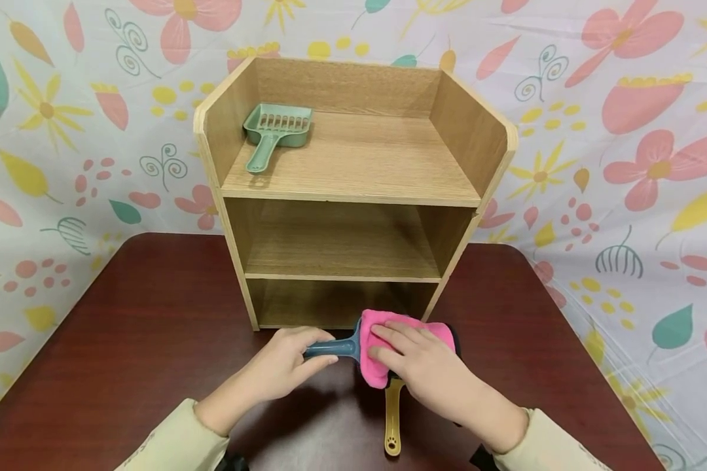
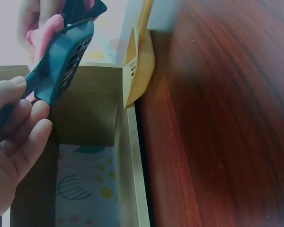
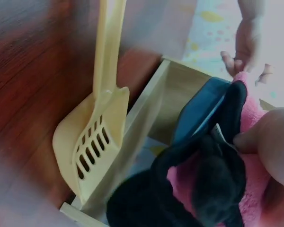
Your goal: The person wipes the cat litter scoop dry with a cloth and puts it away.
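Note:
My left hand (image 1: 277,369) grips the handle of a blue slotted litter scoop (image 2: 66,59), its thumb and fingers round the handle. A pink cloth with black edging (image 1: 374,374) lies over the scoop's head and mostly hides it in the head view. My right hand (image 1: 427,366) holds this cloth against the scoop, fingers spread over the top; in the right wrist view the thumb pinches the cloth near its black edge. Below the cloth, a yellow slotted litter scoop (image 3: 97,137) lies on the table, its handle pointing toward me.
Behind the hands stands a wooden shelf unit (image 1: 342,278) with several levels. A green litter scoop (image 1: 277,134) sits at the left of its top level. The dark red-brown table (image 1: 171,314) has rounded far corners, and a flower-patterned sheet (image 1: 654,216) hangs around it.

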### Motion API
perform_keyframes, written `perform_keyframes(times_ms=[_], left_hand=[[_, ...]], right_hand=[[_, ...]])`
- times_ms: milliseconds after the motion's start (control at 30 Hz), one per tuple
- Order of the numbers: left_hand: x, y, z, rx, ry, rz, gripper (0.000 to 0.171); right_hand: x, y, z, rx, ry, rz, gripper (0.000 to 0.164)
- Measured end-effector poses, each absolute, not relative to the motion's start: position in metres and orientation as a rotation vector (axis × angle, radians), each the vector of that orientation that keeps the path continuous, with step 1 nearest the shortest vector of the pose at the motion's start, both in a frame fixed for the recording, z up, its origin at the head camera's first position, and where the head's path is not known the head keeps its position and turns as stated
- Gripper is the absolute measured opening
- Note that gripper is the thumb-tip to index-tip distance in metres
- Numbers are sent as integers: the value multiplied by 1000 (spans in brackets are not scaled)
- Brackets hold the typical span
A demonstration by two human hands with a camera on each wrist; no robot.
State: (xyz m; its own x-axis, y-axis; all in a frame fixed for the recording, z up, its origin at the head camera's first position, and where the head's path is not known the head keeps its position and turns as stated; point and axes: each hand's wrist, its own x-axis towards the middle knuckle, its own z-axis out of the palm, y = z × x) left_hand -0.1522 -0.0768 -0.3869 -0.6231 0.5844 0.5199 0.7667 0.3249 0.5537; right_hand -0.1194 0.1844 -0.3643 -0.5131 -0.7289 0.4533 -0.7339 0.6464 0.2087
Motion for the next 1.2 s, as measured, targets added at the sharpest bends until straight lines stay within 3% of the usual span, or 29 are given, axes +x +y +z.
perform_keyframes(times_ms=[733,1200], left_hand=[[-154,-89,-389,-1151,-2515,-1079,17],[-146,-78,-384,-1232,-2384,-992,15]], right_hand=[[-127,204,-364,1043,-2428,-82,36],[-120,187,-373,1190,-2346,22,33]])
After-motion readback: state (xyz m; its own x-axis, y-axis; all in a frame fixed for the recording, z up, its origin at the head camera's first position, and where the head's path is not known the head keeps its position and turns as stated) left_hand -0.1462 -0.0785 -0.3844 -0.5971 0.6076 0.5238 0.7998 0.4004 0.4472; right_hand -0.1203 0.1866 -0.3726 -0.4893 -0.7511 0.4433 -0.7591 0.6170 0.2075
